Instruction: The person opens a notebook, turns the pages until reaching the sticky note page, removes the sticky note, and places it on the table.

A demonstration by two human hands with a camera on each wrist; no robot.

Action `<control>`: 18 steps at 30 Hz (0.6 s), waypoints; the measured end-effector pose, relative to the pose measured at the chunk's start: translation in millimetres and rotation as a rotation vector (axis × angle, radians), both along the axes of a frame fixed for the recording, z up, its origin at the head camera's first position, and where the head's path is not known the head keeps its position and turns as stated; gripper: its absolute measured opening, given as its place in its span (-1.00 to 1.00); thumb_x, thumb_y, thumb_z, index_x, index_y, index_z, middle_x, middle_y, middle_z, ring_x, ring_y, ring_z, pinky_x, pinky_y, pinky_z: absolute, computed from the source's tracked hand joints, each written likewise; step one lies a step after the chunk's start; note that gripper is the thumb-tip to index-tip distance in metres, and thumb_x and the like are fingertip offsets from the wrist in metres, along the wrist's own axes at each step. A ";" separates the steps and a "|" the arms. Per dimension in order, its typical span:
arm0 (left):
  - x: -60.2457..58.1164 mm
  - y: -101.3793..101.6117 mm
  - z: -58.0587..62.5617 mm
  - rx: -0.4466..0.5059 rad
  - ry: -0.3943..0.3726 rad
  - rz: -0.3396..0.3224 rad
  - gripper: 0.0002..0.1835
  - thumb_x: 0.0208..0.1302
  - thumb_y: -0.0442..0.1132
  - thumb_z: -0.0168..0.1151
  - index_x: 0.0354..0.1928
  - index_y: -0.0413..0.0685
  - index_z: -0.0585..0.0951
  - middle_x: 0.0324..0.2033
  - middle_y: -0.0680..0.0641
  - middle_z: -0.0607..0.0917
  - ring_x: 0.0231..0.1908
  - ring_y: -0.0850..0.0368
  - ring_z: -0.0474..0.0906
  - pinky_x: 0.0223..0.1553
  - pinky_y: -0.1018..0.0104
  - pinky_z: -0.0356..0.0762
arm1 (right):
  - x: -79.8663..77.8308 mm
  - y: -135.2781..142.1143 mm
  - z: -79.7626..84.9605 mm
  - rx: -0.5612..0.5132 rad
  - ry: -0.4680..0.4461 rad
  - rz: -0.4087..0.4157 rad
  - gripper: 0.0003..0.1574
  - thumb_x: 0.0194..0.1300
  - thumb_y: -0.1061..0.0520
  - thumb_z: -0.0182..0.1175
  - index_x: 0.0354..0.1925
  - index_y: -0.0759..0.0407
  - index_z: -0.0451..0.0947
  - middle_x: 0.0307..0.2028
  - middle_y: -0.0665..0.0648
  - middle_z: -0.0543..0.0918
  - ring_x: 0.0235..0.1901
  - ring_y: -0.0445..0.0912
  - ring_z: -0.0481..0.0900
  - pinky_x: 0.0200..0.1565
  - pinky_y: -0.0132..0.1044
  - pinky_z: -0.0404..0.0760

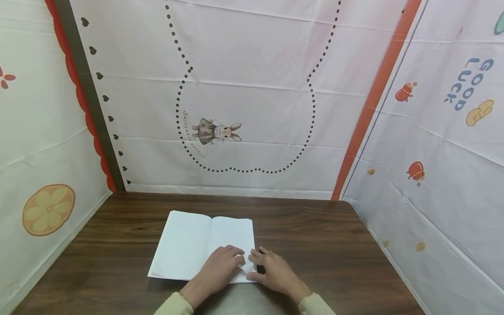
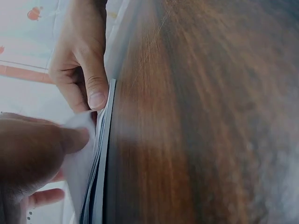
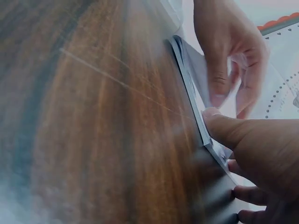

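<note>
Head view: our left hand (image 1: 221, 267) pinches a raised page (image 2: 77, 172); beneath it, the open notebook (image 1: 183, 245) lies on the surface (image 1: 334, 245), our right hand (image 1: 277, 272) gripping its corner alongside.

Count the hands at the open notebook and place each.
2: the left hand over the notebook's right page, the right hand at that page's outer edge.

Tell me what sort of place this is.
Probably a curtained-off booth for desk work: creased, printed sheets hang on three sides of a dark wood-grain table, where an open notebook lies.
</note>
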State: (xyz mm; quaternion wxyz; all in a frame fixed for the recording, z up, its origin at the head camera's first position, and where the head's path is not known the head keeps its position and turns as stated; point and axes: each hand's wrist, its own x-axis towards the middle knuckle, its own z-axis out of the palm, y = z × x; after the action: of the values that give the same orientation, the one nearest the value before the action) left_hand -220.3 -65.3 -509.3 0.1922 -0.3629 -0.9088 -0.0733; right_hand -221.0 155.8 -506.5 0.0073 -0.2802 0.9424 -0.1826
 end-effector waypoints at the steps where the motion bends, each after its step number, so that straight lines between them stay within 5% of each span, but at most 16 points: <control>1: -0.1 0.9 0.5 0.012 0.015 0.019 -0.92 0.26 -0.16 0.42 -0.22 0.13 0.76 -0.06 0.06 0.77 -0.02 0.10 0.67 -0.10 0.20 0.66 | 0.5 -0.2 -0.6 0.000 0.004 -0.008 -0.23 0.33 -0.31 0.30 0.33 0.06 0.56 0.36 0.07 0.54 0.41 0.19 0.40 0.28 0.25 0.48; 12: 9.0 -5.6 1.2 0.230 0.051 0.245 -0.90 0.34 -0.19 0.32 -0.19 -0.03 0.70 -0.09 -0.01 0.78 -0.03 0.05 0.71 -0.09 0.13 0.71 | 3.2 -0.3 -7.3 -0.007 0.029 -0.046 -0.06 0.29 -0.32 0.33 0.45 0.11 0.41 0.34 0.24 0.54 0.35 0.22 0.48 0.25 0.19 0.53; 18: 12.2 -18.4 11.5 0.383 0.136 0.322 -0.87 0.21 -0.22 0.43 -0.31 0.00 0.62 -0.14 -0.03 0.78 -0.12 0.03 0.73 -0.17 0.15 0.72 | 0.7 1.5 -6.7 0.015 0.045 0.011 -0.25 0.37 -0.31 0.26 0.39 -0.04 0.51 0.38 0.17 0.50 0.39 0.21 0.42 0.31 0.19 0.47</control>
State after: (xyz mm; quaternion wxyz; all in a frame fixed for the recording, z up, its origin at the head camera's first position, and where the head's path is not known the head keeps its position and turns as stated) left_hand -208.1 -83.7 -497.8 0.3273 -0.1745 -0.9095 -0.1878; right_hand -220.3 157.3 -513.2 -0.0108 -0.2895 0.9420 -0.1693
